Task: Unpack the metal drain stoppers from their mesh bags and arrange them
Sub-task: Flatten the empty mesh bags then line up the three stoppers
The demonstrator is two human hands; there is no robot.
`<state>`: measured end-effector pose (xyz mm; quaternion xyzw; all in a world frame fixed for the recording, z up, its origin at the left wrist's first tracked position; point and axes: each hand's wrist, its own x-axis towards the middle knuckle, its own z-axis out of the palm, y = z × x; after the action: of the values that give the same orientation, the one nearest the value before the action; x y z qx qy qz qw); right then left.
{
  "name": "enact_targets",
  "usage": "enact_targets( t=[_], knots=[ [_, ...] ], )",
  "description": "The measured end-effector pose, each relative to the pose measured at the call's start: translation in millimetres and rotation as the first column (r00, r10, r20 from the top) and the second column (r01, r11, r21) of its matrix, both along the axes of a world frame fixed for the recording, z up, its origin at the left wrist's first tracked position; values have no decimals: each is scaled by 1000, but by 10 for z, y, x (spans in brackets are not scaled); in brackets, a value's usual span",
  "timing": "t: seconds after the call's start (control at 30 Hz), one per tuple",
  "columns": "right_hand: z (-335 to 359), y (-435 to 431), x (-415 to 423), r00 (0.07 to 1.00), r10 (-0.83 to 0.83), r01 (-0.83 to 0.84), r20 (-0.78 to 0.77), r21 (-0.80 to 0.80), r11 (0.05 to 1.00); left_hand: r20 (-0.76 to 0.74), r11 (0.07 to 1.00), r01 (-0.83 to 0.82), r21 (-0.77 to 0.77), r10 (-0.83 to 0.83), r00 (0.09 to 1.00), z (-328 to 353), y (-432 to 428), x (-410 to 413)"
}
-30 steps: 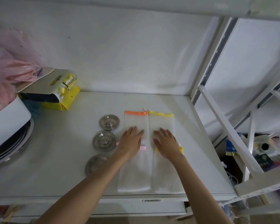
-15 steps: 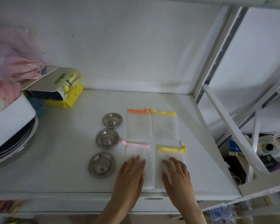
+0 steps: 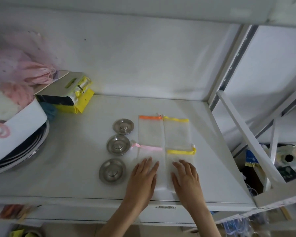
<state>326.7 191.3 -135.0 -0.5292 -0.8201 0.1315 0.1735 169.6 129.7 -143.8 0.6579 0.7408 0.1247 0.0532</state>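
Three round metal drain stoppers stand in a column on the white shelf [image 3: 75, 159]: far [image 3: 123, 126], middle [image 3: 118, 145], near [image 3: 112, 171]. To their right lie several flat white mesh bags in a grid: orange-trimmed [image 3: 150, 132], yellow-trimmed [image 3: 176, 134], pink-trimmed [image 3: 149, 152] and a second yellow-trimmed one [image 3: 180, 155]. My left hand [image 3: 143, 178] lies flat, fingers spread, on the pink-trimmed bag. My right hand [image 3: 186, 177] lies flat on the near yellow-trimmed bag. Neither hand grips anything.
A white container [image 3: 15, 132] with pink items sits on stacked metal pans [image 3: 32, 151] at the left. A yellow package [image 3: 77, 101] under a card lies at the back left. The shelf's white upright and diagonal brace [image 3: 243, 134] stand right, with clutter beyond.
Both hands slid from the far bags toward the shelf's front edge onto the near bags, uncovering the pink-trimmed and near yellow-trimmed tops. In the last half second they hardly moved.
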Motion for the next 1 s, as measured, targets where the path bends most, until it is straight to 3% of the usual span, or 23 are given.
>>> enact_targets(
  t=[0.13, 0.3, 0.43, 0.6, 0.83, 1.0],
  knots=[
    [226, -76, -258, 984, 31, -28, -176, 21, 999, -13, 991, -97, 91, 98, 995, 165, -281, -185],
    [361, -50, -1045, 925, 271, -280, -268, 6, 960, -15, 963, -259, 70, 261, 965, -27, -705, -596],
    [256, 21, -1736, 897, 400, -414, -189, -43, 909, 49, 972, -228, 54, 225, 973, -134, -809, -669],
    [22, 21, -1936, 916, 400, -402, -38, -38, 915, 71, 968, -238, 81, 233, 970, -117, -825, -656],
    [132, 90, -1966, 936, 337, -336, -99, 22, 942, 83, 960, -281, 13, 279, 957, -97, -692, -675],
    [177, 476, -2131, 951, 306, -309, -46, -76, 948, 70, 965, -261, -34, 263, 962, -53, -661, -731]
  ],
)
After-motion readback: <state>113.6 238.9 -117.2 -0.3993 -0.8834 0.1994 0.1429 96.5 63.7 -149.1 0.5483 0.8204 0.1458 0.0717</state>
